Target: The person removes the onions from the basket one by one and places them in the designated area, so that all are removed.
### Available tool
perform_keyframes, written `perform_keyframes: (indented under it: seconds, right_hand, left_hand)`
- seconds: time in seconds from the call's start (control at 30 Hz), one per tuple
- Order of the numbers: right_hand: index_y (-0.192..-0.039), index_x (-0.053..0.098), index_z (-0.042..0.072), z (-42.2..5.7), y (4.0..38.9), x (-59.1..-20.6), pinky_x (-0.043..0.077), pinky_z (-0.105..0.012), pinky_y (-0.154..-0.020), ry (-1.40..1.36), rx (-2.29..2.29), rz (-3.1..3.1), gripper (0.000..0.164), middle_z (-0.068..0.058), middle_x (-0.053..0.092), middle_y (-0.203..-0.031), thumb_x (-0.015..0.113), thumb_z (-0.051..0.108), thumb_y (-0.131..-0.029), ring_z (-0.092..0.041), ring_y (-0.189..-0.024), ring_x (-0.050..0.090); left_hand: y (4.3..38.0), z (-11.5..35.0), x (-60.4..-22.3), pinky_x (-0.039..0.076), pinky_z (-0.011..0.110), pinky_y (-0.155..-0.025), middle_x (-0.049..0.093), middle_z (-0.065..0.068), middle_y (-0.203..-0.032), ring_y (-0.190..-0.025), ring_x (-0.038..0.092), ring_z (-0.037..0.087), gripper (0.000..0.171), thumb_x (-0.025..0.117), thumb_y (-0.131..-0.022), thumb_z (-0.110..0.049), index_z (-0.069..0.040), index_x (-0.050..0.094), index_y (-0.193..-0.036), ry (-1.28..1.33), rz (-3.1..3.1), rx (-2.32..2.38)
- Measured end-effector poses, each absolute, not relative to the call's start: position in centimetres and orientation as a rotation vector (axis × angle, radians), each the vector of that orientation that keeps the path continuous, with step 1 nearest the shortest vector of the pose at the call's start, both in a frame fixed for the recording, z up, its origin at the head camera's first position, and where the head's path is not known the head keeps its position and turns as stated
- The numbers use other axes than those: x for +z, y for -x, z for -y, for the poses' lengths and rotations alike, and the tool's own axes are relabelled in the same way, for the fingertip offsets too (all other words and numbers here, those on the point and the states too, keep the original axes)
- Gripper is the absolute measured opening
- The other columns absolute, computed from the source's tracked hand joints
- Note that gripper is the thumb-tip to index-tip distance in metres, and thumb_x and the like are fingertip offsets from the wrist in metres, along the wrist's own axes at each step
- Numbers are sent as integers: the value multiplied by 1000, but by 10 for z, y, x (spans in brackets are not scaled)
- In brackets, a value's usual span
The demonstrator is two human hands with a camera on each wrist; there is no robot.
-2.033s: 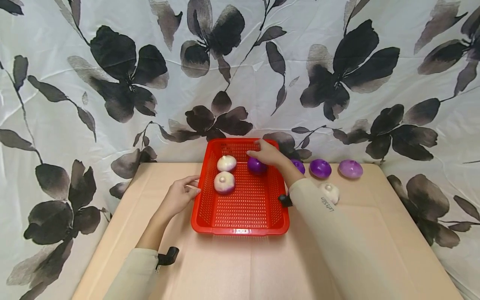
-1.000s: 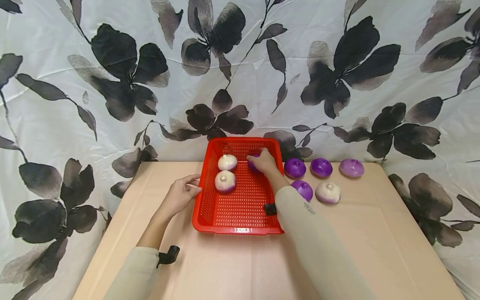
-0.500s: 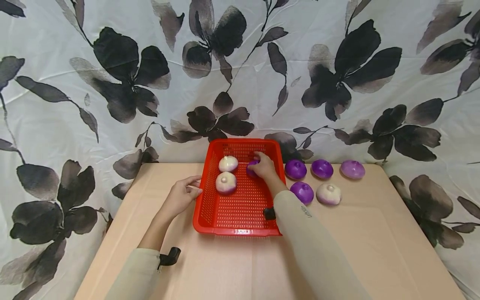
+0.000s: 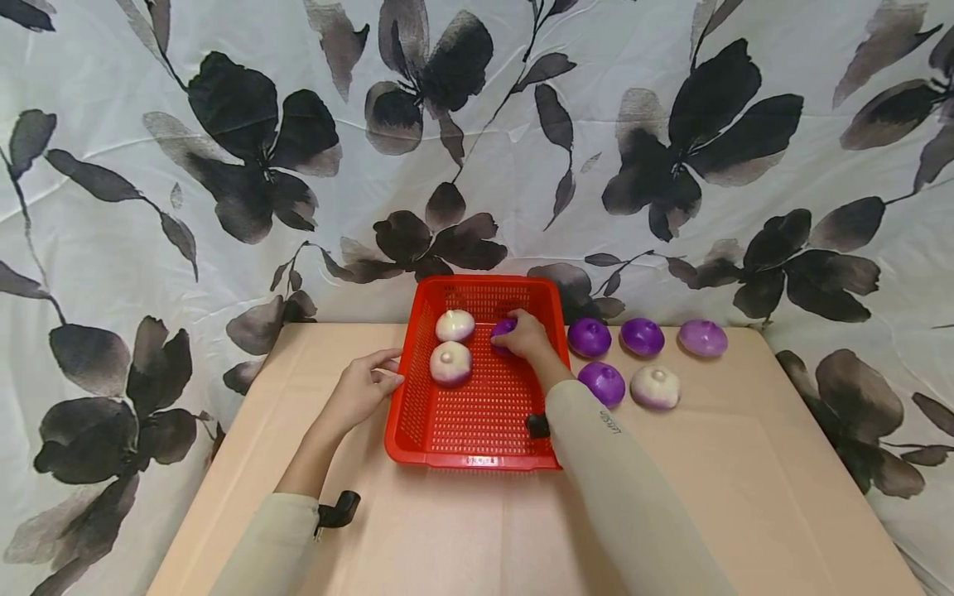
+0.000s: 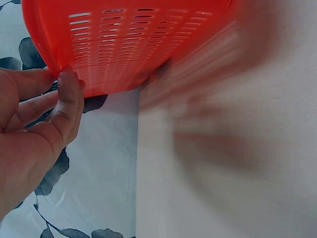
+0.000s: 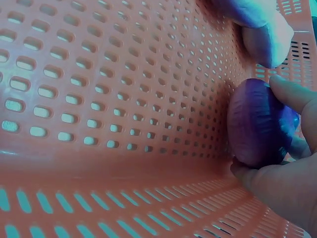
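Observation:
A red perforated plastic basket sits at the middle of the table. My left hand pinches its left rim between thumb and fingers, which the left wrist view shows close up. Inside the basket, my right hand holds a purple onion near the back right, its fingers and thumb round the sides. The onion rests upon or just over the basket floor. Left of it stand two white-and-purple onions, one behind the other.
Right of the basket, several purple onions and one white-and-purple onion lie in two rows on the beige table. A floral cloth hangs behind the table's back edge.
My right hand has shifted from over the purple onion to its right side, and the onion has turned a little. The right forearm has moved left, uncovering onions outside. My left hand stays put.

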State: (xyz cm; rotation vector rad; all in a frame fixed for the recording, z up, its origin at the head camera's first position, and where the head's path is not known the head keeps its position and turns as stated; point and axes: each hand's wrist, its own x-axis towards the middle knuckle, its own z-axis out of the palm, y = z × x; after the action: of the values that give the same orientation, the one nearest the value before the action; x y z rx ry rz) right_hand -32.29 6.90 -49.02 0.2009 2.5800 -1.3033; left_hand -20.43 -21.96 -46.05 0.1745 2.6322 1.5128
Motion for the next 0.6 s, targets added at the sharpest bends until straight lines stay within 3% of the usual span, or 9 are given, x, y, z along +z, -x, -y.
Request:
perform_keyframes:
  seconds: [0.27,0.6]
  right_hand:
    - [-148,47,4,-70,320,-480,45,-53,-115,-122,-1334,-2636,67,-21,54,-147,79,21,-92,-40,-135,54]
    - [-150,48,9,-86,326,-444,45,-55,-114,26,-1323,-2702,69,-19,54,-148,78,33,-92,-39,-135,53]
  left_hand:
    - [204,220,-461,63,39,-72,66,24,-113,-85,71,22,50,66,-96,3,5,55,-144,-186,-2641,1520]
    - [204,219,-460,63,48,-77,65,24,-116,-84,70,22,50,65,-96,3,3,54,-145,-191,-2635,1513]
